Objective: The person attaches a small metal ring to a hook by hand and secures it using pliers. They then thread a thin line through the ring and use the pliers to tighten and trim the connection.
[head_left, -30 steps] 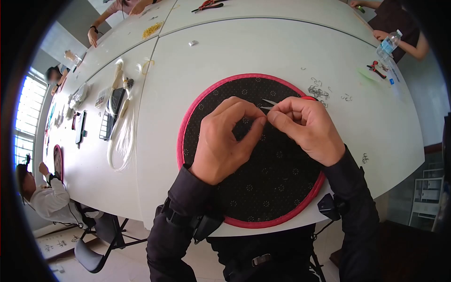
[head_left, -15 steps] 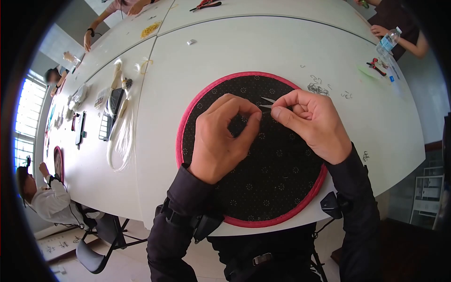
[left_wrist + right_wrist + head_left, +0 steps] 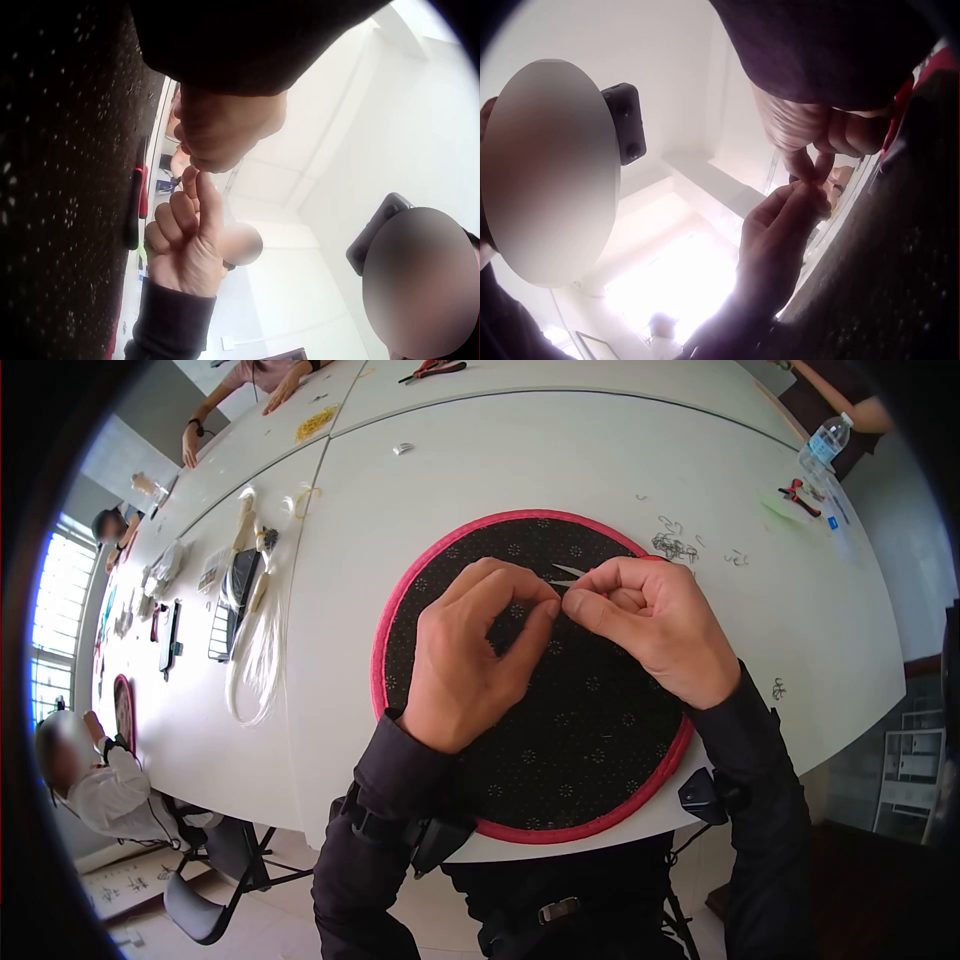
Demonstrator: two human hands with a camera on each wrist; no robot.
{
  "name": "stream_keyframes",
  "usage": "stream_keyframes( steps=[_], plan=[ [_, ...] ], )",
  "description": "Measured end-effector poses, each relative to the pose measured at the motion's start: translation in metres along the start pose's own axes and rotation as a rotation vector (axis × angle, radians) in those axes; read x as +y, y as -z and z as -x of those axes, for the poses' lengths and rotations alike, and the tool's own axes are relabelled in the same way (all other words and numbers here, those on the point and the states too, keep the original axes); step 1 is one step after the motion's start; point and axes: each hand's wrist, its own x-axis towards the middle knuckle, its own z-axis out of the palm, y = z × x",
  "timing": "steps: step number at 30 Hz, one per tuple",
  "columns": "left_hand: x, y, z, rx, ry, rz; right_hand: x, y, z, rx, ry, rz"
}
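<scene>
In the head view both hands are raised over a round black patterned mat (image 3: 560,760) with a red rim. My left hand (image 3: 480,650) pinches with thumb and forefinger. Facing it, my right hand (image 3: 655,625) pinches too, other fingers curled. What they hold is tiny and hidden between the fingertips; I cannot tell its kind. Both wrist views show the fingertips meeting. Two pointed silver blades (image 3: 568,573) poke out behind my right fingers. In the left wrist view, this tool's red and black handles (image 3: 140,199) lie on the mat.
Small dark wire hooks (image 3: 675,547) lie in a pile beyond the mat, more at right (image 3: 779,688). Red-handled pliers (image 3: 800,498) and a water bottle (image 3: 826,442) stand far right. A pale clear-strand bundle (image 3: 258,650) lies left. Other people sit around the table.
My fingertips were together a second ago, drew slightly apart half a second ago, and are close again now. The right hand came back toward the left.
</scene>
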Motion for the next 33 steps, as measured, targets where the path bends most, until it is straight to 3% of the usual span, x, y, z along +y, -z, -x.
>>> stream_keyframes(
  steps=[17,33],
  plan=[
    [-0.003,0.000,0.001,-0.051,-0.005,0.028,0.004,0.003,-0.002,-0.045,-0.006,-0.012],
    [-0.001,0.000,0.000,-0.044,-0.004,0.021,0.005,0.012,-0.003,0.023,0.107,0.033]
  ],
)
